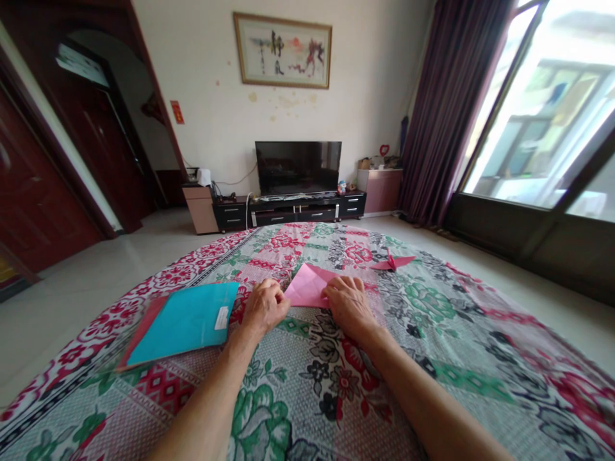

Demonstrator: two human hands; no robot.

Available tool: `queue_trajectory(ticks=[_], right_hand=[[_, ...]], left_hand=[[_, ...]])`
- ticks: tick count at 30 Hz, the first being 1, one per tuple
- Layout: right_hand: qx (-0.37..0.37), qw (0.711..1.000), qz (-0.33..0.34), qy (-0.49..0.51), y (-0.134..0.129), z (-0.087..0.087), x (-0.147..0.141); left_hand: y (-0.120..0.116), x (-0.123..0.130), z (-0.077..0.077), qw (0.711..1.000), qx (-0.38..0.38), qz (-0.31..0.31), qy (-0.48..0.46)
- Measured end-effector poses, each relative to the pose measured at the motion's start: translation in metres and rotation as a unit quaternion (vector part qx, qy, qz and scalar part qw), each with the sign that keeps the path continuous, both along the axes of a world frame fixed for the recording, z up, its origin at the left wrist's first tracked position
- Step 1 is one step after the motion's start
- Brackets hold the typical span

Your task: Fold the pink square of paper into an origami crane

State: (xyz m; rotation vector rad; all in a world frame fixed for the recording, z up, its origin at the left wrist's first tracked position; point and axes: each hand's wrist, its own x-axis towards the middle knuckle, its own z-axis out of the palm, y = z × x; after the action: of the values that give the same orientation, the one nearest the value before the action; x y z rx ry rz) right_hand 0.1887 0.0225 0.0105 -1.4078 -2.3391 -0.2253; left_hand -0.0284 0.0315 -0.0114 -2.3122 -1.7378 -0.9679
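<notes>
A pink sheet of paper, folded into a triangle with its point away from me, lies on the patterned tablecloth. My left hand is closed at its left corner, fingers curled and pinching the edge. On the right part of the paper rests my right hand, its fingers bent and pressed together over the corner, hiding it. Beyond my right hand sits a folded red-pink paper bird with spread wings.
A pack of coloured paper with a blue sheet on top lies left of my left hand. Past the table's far edge stand a television and a low black cabinet. A purple curtain hangs at the right.
</notes>
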Motion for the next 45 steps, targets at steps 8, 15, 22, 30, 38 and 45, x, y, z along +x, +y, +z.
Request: queue_trajectory(ticks=[8, 15, 22, 30, 38, 45], right_hand=[[-0.05, 0.999, -0.01, -0.012, -0.001, 0.006, -0.006], [-0.026, 0.996, -0.083, 0.006, -0.005, 0.002, -0.018], [-0.024, 0.998, -0.033, 0.049, -0.003, -0.005, -0.015], [-0.027, 0.997, -0.051, 0.048, -0.007, -0.002, -0.016], [-0.023, 0.997, -0.054, 0.058, -0.007, -0.005, -0.017], [-0.018, 0.996, -0.058, 0.058, -0.006, -0.006, -0.017]], left_hand=[[-0.001, -0.013, 0.001, 0.997, -0.03, -0.055, -0.05], [0.001, -0.021, 0.0, 0.992, -0.055, -0.087, -0.072], [0.0, -0.024, 0.003, 0.987, -0.091, -0.095, -0.089], [0.001, -0.025, 0.004, 0.986, -0.105, -0.089, -0.092], [-0.003, -0.018, 0.007, 0.991, -0.081, -0.052, -0.088], [0.002, -0.016, 0.0, 0.995, -0.032, -0.058, -0.072]])
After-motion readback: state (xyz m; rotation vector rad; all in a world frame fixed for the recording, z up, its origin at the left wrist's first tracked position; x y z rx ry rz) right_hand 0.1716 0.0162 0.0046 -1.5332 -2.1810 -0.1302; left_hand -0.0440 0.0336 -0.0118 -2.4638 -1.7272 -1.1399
